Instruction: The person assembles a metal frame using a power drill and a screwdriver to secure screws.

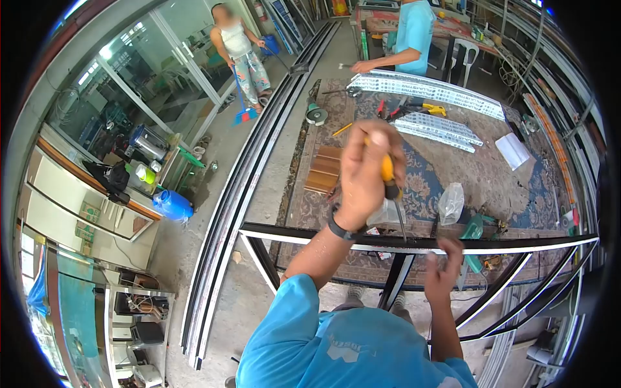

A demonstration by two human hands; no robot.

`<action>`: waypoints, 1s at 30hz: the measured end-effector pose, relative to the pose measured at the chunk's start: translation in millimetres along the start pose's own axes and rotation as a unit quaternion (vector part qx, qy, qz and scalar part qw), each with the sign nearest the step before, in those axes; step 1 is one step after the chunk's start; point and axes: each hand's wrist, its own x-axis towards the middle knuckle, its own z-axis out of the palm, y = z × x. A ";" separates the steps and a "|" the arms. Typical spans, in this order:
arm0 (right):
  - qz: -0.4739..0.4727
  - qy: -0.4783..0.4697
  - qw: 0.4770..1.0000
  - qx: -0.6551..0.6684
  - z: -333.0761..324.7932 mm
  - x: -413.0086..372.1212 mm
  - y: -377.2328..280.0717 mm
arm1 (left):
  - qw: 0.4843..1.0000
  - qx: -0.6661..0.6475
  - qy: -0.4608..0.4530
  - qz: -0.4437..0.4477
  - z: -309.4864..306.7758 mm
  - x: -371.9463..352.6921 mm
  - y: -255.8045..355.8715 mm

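Observation:
My left hand [367,165], with a dark band on its wrist, is raised and wrapped around the yellow-and-black handle of a screwdriver [388,173]. The screwdriver's shaft points down, and its tip is at or very near the top bar of a black-and-white metal frame [504,246]. Whether a screw sits under the tip is too small to tell. To the right of the tip, my right hand [445,270] is beside the bar, thumb and fingers apart, with nothing visible in it.
Beyond the frame, a carpet-covered table holds a clear plastic bag [451,204], a green power tool [475,229], brown wood pieces [323,169], an angle grinder [316,115] and wrapped profiles [427,87]. Long metal bars [249,168] lie left. A co-worker [416,35] stands opposite; another person [239,52] holds a broom.

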 end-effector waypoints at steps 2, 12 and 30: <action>0.091 0.064 0.993 0.042 -15.0 -48.5 52.4 | 0.999 0.005 0.032 0.024 -5.5 15.9 3.7; 0.283 -0.088 0.931 0.214 39.9 -57.7 96.4 | 0.998 0.038 0.022 -0.034 15.3 10.6 -35.1; 0.297 -0.058 0.917 0.260 58.4 -59.8 112.8 | 0.997 0.065 0.008 -0.052 12.1 10.8 -58.1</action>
